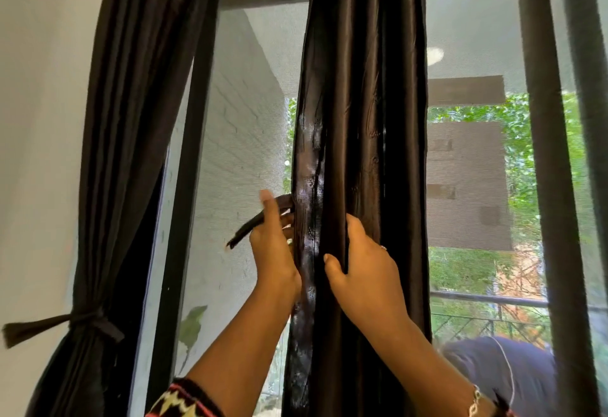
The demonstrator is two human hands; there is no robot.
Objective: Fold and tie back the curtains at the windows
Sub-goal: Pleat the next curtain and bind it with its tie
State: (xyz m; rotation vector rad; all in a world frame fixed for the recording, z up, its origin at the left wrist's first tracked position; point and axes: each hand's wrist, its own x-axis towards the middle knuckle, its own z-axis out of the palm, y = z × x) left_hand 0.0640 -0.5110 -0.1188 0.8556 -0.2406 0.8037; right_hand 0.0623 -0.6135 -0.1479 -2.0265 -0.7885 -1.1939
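A dark, glossy curtain (362, 120) hangs gathered in narrow folds in the middle of the window. My right hand (362, 262) grips the bunched folds from the front, thumb on the left side. My left hand (273, 245) is at the curtain's left edge and holds a dark tie-back strip (250, 225) that comes out from behind the cloth, its loose end pointing down-left. A second dark curtain (131, 120) hangs at the left, cinched low by a tie-back (88, 321) with a tassel end.
Behind the curtains stand the black window frame (194, 120) and a mesh screen (250, 120). A white wall (42, 120) is at the left. A dark rounded object (493, 370) sits at the lower right. Outside are a balcony rail and greenery.
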